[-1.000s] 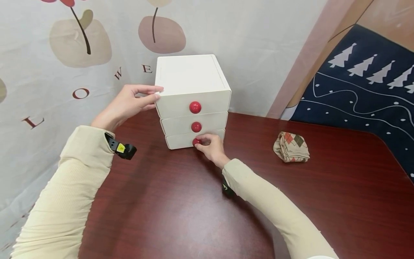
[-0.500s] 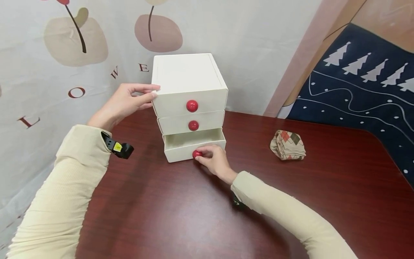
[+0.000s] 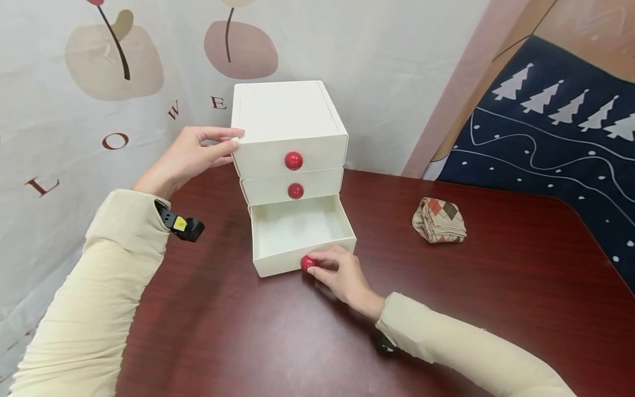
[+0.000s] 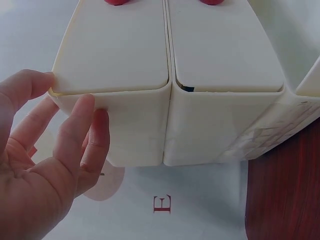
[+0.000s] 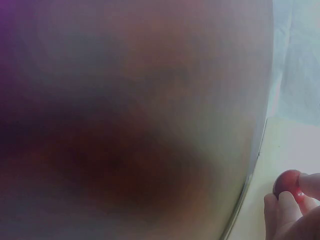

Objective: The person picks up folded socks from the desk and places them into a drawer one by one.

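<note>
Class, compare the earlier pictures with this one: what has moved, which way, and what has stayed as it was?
The right hand, pinching the red knob, has pulled the bottom drawer out toward the person, from shut to wide open, baring its inside. The left hand stays on the cabinet's top left edge. The upper two drawers stay shut; the folded cloth has not moved.

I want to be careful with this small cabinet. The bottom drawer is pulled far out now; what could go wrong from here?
1. The bottom drawer is already far out of the white cabinet; if the right hand, pinching the red knob, pulls further, the drawer might slip out completely.
2. The left hand only presses the cabinet's top corner with straight fingers, so the light cabinet could slide or tip forward.
</note>
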Available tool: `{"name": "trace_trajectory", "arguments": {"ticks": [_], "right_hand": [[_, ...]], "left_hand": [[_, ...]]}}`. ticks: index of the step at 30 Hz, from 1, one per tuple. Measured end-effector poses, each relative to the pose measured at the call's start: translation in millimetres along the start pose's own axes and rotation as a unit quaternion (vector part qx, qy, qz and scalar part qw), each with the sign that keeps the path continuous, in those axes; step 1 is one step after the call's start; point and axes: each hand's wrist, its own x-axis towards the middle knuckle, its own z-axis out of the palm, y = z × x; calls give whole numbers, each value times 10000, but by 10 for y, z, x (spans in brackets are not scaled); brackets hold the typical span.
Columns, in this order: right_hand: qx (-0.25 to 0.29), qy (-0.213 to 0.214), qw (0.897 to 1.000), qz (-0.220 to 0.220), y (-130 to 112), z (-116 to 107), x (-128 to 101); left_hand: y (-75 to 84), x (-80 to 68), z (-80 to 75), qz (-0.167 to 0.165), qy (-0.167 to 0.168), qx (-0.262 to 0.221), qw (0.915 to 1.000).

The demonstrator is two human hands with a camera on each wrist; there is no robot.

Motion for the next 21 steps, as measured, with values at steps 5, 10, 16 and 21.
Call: {"name": "trace_trajectory", "arguments": {"ticks": [5,10,16,21], "right_hand": [[63,-50,9999,-88,-10,-21,-130],[17,-35,10000,-79,-10,-28,-185],[-111,-40,9998,-183,13,-26,-239],[-222,-143,9992,-301,34,-41,-261]], "left_hand": [[6,-5,-4,-41,-10,-3,10000],[5,-11,-6,-54,-19,13,10000],[0,-5,-7,-35,-40,-30,10000],[-12,4,-7,15,-43,-37,10000]]}}
